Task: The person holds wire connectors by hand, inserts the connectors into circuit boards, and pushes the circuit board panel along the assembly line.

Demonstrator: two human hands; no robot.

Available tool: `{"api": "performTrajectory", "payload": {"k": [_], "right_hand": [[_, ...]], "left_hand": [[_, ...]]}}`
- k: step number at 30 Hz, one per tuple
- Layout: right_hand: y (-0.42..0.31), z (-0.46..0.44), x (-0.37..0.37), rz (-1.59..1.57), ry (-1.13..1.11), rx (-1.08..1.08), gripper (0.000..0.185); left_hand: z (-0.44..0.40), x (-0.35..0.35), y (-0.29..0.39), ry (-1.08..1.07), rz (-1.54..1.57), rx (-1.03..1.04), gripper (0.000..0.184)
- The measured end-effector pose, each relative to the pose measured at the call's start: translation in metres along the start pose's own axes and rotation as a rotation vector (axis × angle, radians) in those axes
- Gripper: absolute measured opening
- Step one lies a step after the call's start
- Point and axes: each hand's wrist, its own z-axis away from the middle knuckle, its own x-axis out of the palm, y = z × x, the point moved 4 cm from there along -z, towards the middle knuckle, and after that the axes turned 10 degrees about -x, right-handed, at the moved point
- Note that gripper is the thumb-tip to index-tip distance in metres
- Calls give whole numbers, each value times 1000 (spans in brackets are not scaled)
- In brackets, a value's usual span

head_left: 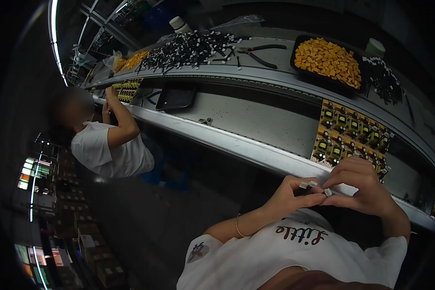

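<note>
My left hand [297, 194] is closed on small white connectors [304, 185] that stick out between thumb and fingers. Right beside it, my right hand [356, 186] pinches another small white connector [328, 192]. The fingertips of both hands meet or nearly meet in front of my chest, over the near metal rail. Just beyond my right hand lies a brown panel of circuit boards [343, 126] with yellow-and-black transformers and other parts, partly hidden by that hand.
On the raised shelf are a black tray [295, 64] of yellow parts, pliers [266, 54], and piles of black parts with white ends [193, 50], [384, 79]. A dark tray [176, 98] lies on the line. At left, a co-worker [113, 145] handles another board panel [128, 90].
</note>
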Motion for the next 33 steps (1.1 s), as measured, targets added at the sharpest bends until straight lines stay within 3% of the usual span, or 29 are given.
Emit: {"api": "performTrajectory", "payload": {"k": [4, 6, 10, 15, 17, 21, 23, 26, 33], "right_hand": [[3, 4, -6, 28, 18, 53, 15], [10, 8, -14, -5, 143, 151, 12], [10, 6, 3, -114, 62, 96, 17], [12, 7, -3, -38, 21, 134, 14], [16, 11, -10, -48, 160, 141, 15], [15, 8, -4, -106, 156, 149, 16], [17, 11, 3, -114, -7, 169, 15], [16, 13, -3, -105, -31, 153, 12], [19, 18, -6, -156, 47, 181, 14]], "left_hand": [[4, -4, 10, 54, -165, 125, 11], [5, -5, 9, 118, -214, 176, 12], [5, -2, 13, 142, -298, 373, 15], [5, -5, 12, 184, -440, 397, 20], [5, -6, 13, 196, -436, 399, 20], [4, -4, 20, 212, -499, 368, 22], [3, -1, 20, 191, -566, 393, 23], [3, 2, 20, 194, -623, 400, 26], [2, 2, 19, 151, -662, 488, 30]]}}
